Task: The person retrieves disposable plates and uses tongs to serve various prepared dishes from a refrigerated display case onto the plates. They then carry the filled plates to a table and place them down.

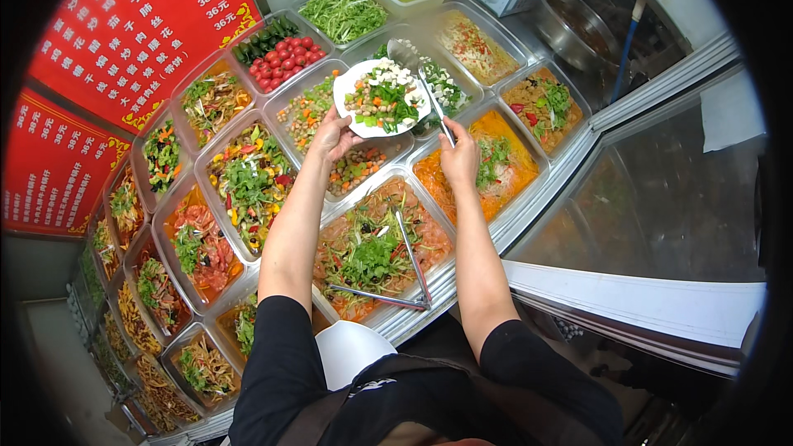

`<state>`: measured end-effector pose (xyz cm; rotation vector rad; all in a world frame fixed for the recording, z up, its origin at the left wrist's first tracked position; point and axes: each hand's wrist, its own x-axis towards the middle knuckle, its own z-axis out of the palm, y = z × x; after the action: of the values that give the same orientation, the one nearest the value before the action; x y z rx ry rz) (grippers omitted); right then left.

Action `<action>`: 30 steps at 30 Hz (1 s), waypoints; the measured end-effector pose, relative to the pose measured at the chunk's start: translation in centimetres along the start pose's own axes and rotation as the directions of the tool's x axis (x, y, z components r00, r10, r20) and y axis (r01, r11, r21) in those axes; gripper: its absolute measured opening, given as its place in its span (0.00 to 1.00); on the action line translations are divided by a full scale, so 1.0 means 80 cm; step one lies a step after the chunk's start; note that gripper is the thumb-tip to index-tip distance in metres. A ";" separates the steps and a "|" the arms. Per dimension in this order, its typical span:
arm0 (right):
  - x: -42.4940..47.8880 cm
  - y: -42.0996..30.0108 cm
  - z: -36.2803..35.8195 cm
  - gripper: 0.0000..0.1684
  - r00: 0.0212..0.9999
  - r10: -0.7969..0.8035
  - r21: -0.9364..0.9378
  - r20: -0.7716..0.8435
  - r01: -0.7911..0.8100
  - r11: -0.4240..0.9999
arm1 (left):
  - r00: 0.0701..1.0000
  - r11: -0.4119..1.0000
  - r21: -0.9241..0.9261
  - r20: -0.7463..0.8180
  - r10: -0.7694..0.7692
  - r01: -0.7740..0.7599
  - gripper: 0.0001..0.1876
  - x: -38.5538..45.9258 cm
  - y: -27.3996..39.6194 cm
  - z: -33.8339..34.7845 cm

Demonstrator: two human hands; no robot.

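Note:
My left hand [335,137] grips the near-left rim of a white plate [342,91], which bears white tofu cubes, chopped greens, beans and diced carrot. My right hand [461,153] is closed around the handle of a metal serving spoon [404,53]. The spoon's bowl hangs past the plate's far edge, over a clear tub of tofu cubes and greens [447,88]. Beneath the plate is a tub of beans with diced carrot and celery [356,168], partly hidden. Metal tongs [414,260] rest open on a tub of sliced meat salad [372,254], between my forearms.
Many clear tubs of dressed dishes fill the counter. Cherry tomatoes [286,62] and shredded greens [342,14] stand farther back. A steel pot [573,25] is at the far right. A metal counter rail [514,229] runs along the right. Red menu boards [142,31] bear writing.

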<state>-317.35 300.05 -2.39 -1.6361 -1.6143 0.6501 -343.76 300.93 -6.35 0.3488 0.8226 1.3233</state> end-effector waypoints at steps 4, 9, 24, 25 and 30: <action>-0.004 -0.009 -0.015 0.17 0.977 -0.213 -0.046 -0.005 0.212 0.976 | 1.000 1.000 -0.004 -0.023 -0.006 0.006 0.31 0.006 0.001 -0.001; -0.021 -0.049 -0.043 0.18 0.943 -0.327 -0.193 0.069 0.334 0.923 | 0.999 1.000 -0.020 -0.037 -0.006 0.006 0.31 0.007 0.006 0.000; -0.001 -0.125 -0.032 0.22 0.901 -0.395 -0.488 0.180 0.431 0.759 | 1.000 0.999 -0.037 -0.010 -0.004 0.004 0.32 -0.014 0.007 -0.011; -0.002 -0.120 -0.036 0.20 0.896 -0.404 -0.488 0.183 0.440 0.754 | 1.000 0.999 -0.048 -0.008 -0.002 0.001 0.33 -0.016 0.008 -0.012; -0.028 -0.126 -0.082 0.25 0.928 -0.369 -0.476 0.047 0.345 0.808 | 0.994 0.991 -0.081 -0.030 0.104 -0.106 0.30 -0.013 0.003 -0.016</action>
<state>-318.57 296.21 9.17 -1.5853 -2.0923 0.0049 -344.84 299.68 -6.74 0.3134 0.7769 1.4583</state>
